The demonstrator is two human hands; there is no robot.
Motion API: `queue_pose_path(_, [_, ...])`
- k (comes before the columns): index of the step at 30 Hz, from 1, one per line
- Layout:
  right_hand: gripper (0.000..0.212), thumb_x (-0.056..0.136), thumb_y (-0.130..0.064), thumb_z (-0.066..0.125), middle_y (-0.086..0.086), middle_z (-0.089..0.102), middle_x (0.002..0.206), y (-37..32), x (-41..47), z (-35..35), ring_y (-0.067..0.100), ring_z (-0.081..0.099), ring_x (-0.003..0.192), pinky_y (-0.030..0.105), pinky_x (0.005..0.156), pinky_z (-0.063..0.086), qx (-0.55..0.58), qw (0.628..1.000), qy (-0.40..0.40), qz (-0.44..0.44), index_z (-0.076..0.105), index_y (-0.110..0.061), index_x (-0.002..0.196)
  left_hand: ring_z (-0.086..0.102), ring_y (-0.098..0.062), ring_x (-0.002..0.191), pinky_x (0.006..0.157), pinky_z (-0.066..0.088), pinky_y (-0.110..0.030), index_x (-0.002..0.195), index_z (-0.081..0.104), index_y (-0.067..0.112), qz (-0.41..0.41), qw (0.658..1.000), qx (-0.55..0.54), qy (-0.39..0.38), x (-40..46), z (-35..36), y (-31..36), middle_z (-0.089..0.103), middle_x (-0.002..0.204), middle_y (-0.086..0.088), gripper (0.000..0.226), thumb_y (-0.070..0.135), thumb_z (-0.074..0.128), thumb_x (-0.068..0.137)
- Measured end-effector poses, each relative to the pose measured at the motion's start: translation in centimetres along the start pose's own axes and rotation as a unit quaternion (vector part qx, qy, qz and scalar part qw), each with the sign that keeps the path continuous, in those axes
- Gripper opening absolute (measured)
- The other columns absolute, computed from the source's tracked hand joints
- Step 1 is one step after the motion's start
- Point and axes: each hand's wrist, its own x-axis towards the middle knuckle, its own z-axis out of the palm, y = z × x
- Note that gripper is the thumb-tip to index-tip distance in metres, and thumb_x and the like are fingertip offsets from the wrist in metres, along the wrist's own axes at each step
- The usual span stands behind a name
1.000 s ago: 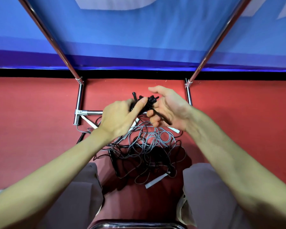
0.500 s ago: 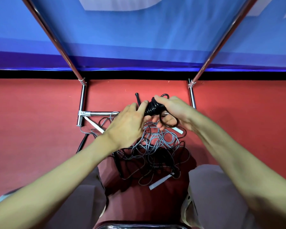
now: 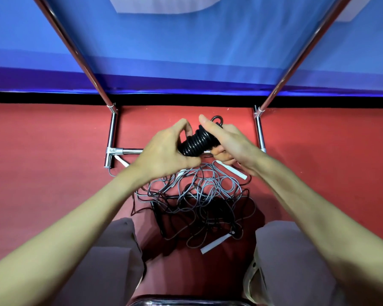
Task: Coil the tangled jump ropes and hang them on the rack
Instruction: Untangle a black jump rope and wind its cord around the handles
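A black jump rope [image 3: 196, 142], wound into a tight coil, is held above the floor between both hands. My left hand [image 3: 166, 151] grips its lower left end, fingers curled under it. My right hand [image 3: 228, 142] grips its upper right end, thumb laid over the windings; a small black loop sticks out behind the fingers. Below them a tangle of grey and black ropes [image 3: 197, 204] with white handles [image 3: 212, 245] lies on the red floor. The chrome rack [image 3: 112, 133] stands just beyond, its two poles slanting up past the blue wall.
My knees in grey trousers [image 3: 111, 257] flank the tangle. A dark chair edge [image 3: 186, 302] shows at the bottom. The rack's low crossbar [image 3: 131, 151] runs behind my hands. A blue banner wall [image 3: 186, 51] closes the far side.
The black rope has gone from a loose bunch to a tight thick coil. Both hands have closed in around it, and the right thumb has come down over the windings.
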Motion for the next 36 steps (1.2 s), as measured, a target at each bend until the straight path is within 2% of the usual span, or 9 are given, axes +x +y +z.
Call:
queue_pose_path(3, [0.044,0.099,-0.05,0.04,-0.003,0.021,0.053,-0.3,-0.2,0.3,0.007,0.016,0.039,0.015,0.037,0.013,0.031,0.999,-0.008,-0.042,0.038,-0.018,0.069,0.04,-0.013,0.044,0.047,0.034,-0.028,0.072,0.053,0.011,-0.046,0.992,-0.108,-0.044,0.0,-0.3,0.4,0.047,0.051,0.007,0.027,0.023,0.076,0.064])
queue_pose_path(7, [0.037,0.099,-0.041,0.046,-0.006,0.021,0.052,-0.1,-0.2,0.7,0.005,0.017,0.038,0.017,0.035,0.015,0.05,0.995,0.018,-0.085,0.036,-0.02,0.07,0.043,-0.01,0.037,0.041,0.034,-0.022,0.074,0.051,0.008,-0.094,0.98,-0.167,-0.057,-0.2,0.5,1.0,0.047,0.047,0.01,0.018,0.005,0.068,0.08])
queue_pose_path(10, [0.035,0.1,-0.026,0.051,-0.018,0.028,0.046,-0.3,0.2,1.3,0.001,0.027,0.035,0.013,0.036,0.025,0.046,0.987,0.071,-0.136,0.038,-0.02,0.068,0.048,-0.02,0.047,0.048,0.039,-0.029,0.078,0.057,0.009,-0.085,0.992,-0.091,0.033,0.0,0.7,1.3,0.054,0.058,0.0,0.015,0.015,0.07,0.075])
queue_pose_path(15, [0.042,0.098,-0.035,0.054,-0.015,0.024,0.049,-0.3,1.0,2.2,0.003,0.024,0.038,0.013,0.037,0.022,0.042,0.988,0.123,-0.087,0.033,-0.024,0.063,0.059,-0.037,0.073,0.061,0.04,-0.035,0.081,0.049,0.017,-0.039,0.986,0.107,0.124,0.1,1.4,0.7,0.063,0.074,-0.01,0.021,0.028,0.067,0.078])
queue_pose_path(21, [0.047,0.092,-0.051,0.057,-0.007,0.022,0.05,-0.9,0.8,1.9,0.006,0.019,0.035,0.015,0.035,0.013,0.104,0.986,0.121,0.047,0.03,-0.024,0.065,0.06,-0.043,0.081,0.058,0.032,-0.036,0.101,0.052,0.011,-0.031,0.96,0.245,0.131,0.2,1.6,0.9,0.065,0.086,-0.018,0.025,0.029,0.059,0.086])
queue_pose_path(27, [0.044,0.089,-0.049,0.061,-0.006,0.016,0.054,-0.2,1.0,2.3,0.005,0.016,0.033,0.014,0.031,0.013,0.24,0.956,0.103,0.132,0.033,-0.023,0.067,0.062,-0.041,0.086,0.059,0.031,-0.036,0.11,0.045,0.01,-0.043,0.937,0.335,0.088,0.1,2.4,1.3,0.065,0.093,-0.017,0.028,0.031,0.052,0.092])
queue_pose_path(30, [0.045,0.09,-0.048,0.06,-0.007,0.014,0.05,-0.2,1.1,2.0,0.004,0.014,0.031,0.014,0.029,0.012,0.291,0.94,0.078,0.158,0.031,-0.023,0.065,0.062,-0.041,0.085,0.059,0.031,-0.036,0.109,0.046,0.011,-0.043,0.933,0.347,0.089,0.3,2.5,1.5,0.066,0.092,-0.016,0.027,0.03,0.053,0.091])
queue_pose_path(33, [0.043,0.091,-0.044,0.059,-0.008,0.015,0.049,-0.3,0.9,1.7,0.005,0.014,0.032,0.014,0.031,0.013,0.288,0.948,0.076,0.114,0.031,-0.023,0.067,0.062,-0.041,0.083,0.058,0.032,-0.036,0.101,0.049,0.014,-0.026,0.936,0.332,0.114,0.7,1.8,1.5,0.066,0.088,-0.016,0.023,0.03,0.058,0.086])
queue_pose_path(36, [0.041,0.093,-0.038,0.058,-0.009,0.017,0.048,-0.5,0.7,0.7,0.005,0.013,0.035,0.015,0.035,0.011,0.233,0.968,0.085,0.047,0.03,-0.022,0.068,0.059,-0.035,0.07,0.057,0.039,-0.034,0.09,0.047,0.014,-0.01,0.985,0.162,0.054,0.9,0.3,1.0,0.063,0.074,-0.008,0.03,0.03,0.065,0.072])
